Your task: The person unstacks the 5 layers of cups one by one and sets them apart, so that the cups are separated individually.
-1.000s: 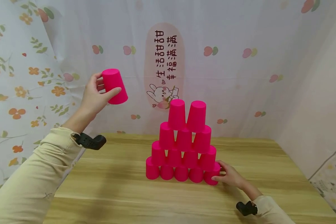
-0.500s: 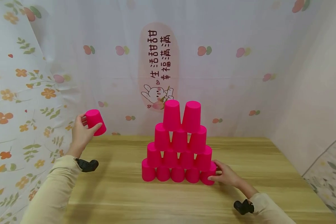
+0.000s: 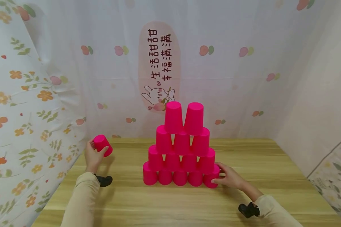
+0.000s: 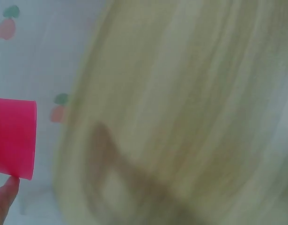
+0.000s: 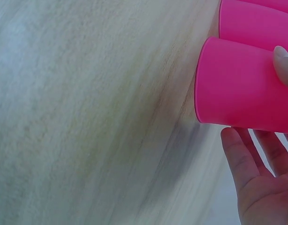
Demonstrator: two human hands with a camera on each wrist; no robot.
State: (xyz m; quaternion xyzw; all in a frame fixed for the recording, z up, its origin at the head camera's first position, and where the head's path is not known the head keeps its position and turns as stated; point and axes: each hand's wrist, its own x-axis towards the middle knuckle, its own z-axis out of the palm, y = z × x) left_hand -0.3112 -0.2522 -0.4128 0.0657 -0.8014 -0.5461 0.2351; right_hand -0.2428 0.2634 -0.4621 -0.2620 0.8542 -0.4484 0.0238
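Note:
My left hand [image 3: 92,157] holds a bright pink plastic cup [image 3: 103,145] over the back left of the table, its closed base up and slightly tilted. In the left wrist view this cup [image 4: 13,138] shows at the left edge, a fingertip at its rim. Upside-down cups of the same pink form a pyramid [image 3: 182,144] in four rows, with two on top. At its lower right corner my right hand [image 3: 230,177] grips the end cup [image 3: 211,180], thumb in front and fingers behind. The right wrist view shows that cup [image 5: 242,86] between thumb and fingers.
The wood-grain table [image 3: 125,201] carries the pyramid near its middle. A white curtain [image 3: 233,72] with fruit prints and a rabbit drawing hangs right behind; flowered cloth [image 3: 25,126] borders the left side. Black wrist devices [image 3: 104,181] sit at both cuffs.
My left hand has come down with its cup, from high beside the pyramid to low over the table's back left. The right hand stays at the corner cup. The view has shifted slightly.

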